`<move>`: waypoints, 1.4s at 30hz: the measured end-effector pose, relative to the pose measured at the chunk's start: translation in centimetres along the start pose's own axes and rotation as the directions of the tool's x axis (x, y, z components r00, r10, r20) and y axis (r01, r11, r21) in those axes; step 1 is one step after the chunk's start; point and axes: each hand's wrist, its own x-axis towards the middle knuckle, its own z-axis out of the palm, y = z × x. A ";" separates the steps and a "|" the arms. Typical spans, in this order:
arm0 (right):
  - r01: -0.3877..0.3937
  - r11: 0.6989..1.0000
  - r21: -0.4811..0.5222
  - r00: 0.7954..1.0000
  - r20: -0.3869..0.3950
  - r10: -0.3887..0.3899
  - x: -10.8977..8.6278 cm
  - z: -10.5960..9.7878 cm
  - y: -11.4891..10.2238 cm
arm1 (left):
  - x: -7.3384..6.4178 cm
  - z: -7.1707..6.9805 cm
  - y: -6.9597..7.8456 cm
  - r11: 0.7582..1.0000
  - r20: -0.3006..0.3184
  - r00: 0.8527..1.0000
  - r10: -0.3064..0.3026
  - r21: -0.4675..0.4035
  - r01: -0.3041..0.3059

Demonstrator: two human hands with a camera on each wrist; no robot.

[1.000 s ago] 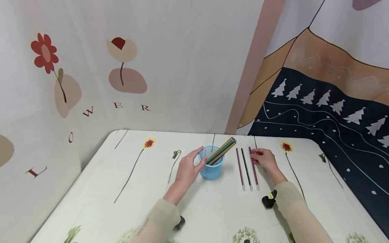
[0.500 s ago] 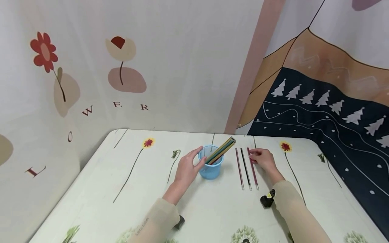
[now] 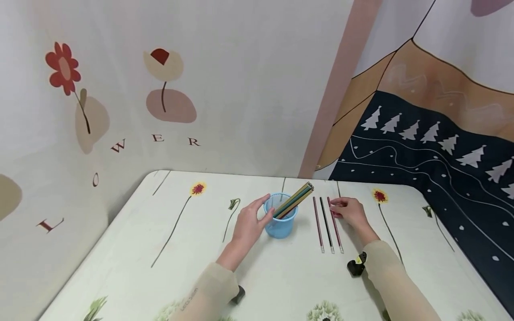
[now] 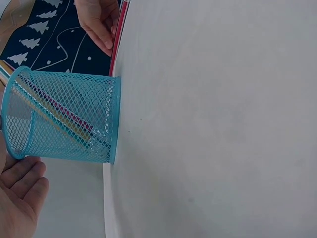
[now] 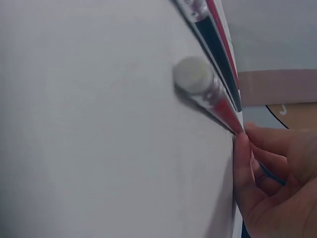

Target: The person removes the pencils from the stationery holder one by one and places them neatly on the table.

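In the head view my left hand (image 3: pixel 248 225) holds the light blue mesh pencil cup (image 3: pixel 279 229) at its rim, thumb in front and fingers on the far left side. Several pencils (image 3: pixel 294 200) in green, yellow and dark red lean to the right inside the cup (image 4: pixel 69 116). To the right of it, three eraser-tipped pencils lie side by side on the table: a dark red pencil (image 3: pixel 318 225), a black pencil (image 3: pixel 327 225) and a red pencil (image 3: pixel 336 232). My right hand (image 3: pixel 350 213) pinches the red pencil (image 5: pixel 225 113) near its far end, between thumb and fingers.
A white flower-printed cloth (image 3: pixel 192 281) covers the table, whose far edge lies just behind the cup. Beyond hang a pale curtain (image 3: pixel 241 89) and a dark tree-printed cloth (image 3: pixel 401 156). Black devices, one of them a wrist device (image 3: pixel 356 265), sit at both cuffs.
The far end of the red pencil has shifted slightly left, closer to the black pencil, together with my right fingers. My left hand stays at the cup.
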 end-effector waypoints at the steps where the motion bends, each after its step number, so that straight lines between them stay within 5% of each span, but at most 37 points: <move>1: 0.009 1.000 0.016 1.000 0.004 -0.009 0.0 -0.1 0.0 | 0.0 0.0 0.0 1.000 -0.004 1.000 0.003 0.000 -0.003; 11: 0.021 0.986 0.165 1.000 -0.012 -0.019 -0.9 -1.0 0.2 | -0.1 0.1 0.1 1.000 -0.001 1.000 0.007 0.002 -0.007; 42: 0.070 0.942 0.328 0.997 -0.002 -0.073 -2.9 -1.8 -1.8 | 0.0 0.1 0.0 1.000 -0.012 1.000 0.028 -0.007 -0.028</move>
